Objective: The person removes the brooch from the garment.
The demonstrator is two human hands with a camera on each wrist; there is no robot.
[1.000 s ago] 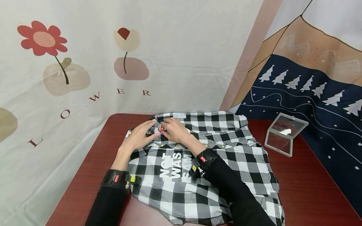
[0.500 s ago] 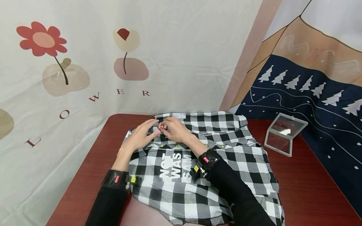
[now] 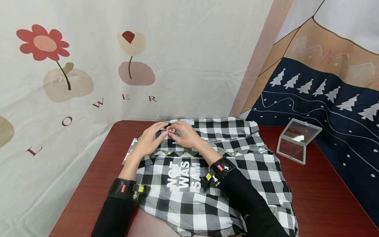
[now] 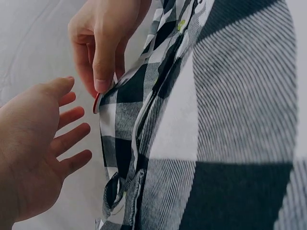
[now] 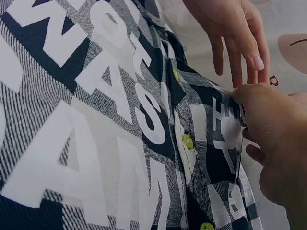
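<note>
A black-and-white checked shirt (image 3: 242, 171) with white lettering and green buttons (image 5: 187, 141) lies spread on the table. Near its far left part, my right hand (image 3: 187, 135) pinches a small, round, red-patterned, badge-like piece (image 3: 171, 130) between thumb and fingers. From the left wrist camera, the red rim of this piece (image 4: 96, 103) shows right at the shirt's edge, below the right thumb. My left hand (image 3: 149, 141) is held just left of it, fingers spread and loosely bent, with nothing in its grasp. In the right wrist view my right hand (image 5: 276, 127) hides most of the piece.
A small hinged mirror case (image 3: 296, 141) stands unfolded on the right of the red-brown table (image 3: 322, 194). Behind the table hang a pale flower-printed cloth (image 3: 195, 49) and a dark blue cloth with white trees (image 3: 314, 105).
My right hand and the red piece have shifted slightly right and away from me. The left hand has followed a little. More of the shirt's lettering shows below the hands.
</note>
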